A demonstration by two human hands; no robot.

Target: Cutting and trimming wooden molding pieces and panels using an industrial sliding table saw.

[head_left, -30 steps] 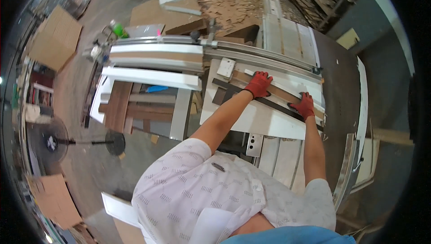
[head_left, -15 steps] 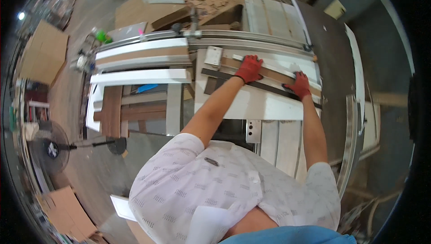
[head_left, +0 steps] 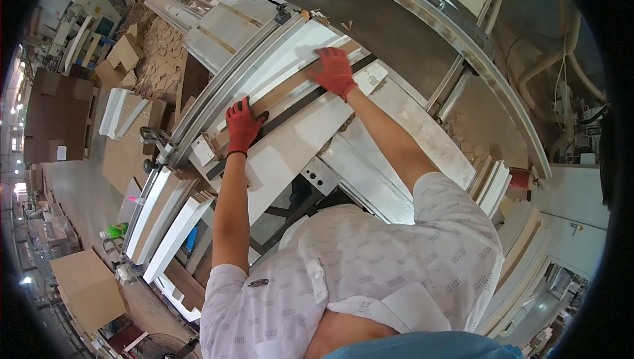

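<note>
My left hand (head_left: 243, 126), in a red glove with dark fingertips, lies on a brown strip (head_left: 281, 96) near a small white block (head_left: 203, 149). Its fingers reach over the strip and its thumb is apart from them. My right hand (head_left: 334, 73), gloved alike, rests with outstretched fingers toward the far end of the same strip; its fingertips are blurred. A narrow dark strip (head_left: 290, 113) runs alongside, nearer to me. These pieces lie on a broad white board (head_left: 284, 144). The undersides of both hands are hidden.
A long metal rail (head_left: 218, 91) borders the board on its far left side. White boards (head_left: 173, 233) are stacked at the left. A pale metal machine table (head_left: 413, 118) extends to the right, beyond it a long curved-looking beam (head_left: 482, 55). Scraps (head_left: 162, 52) cover the floor behind.
The view has swung to the right, so the work surface now appears slanted. My left hand is closer to the white block along the strips, and my right hand remains toward the other end.
</note>
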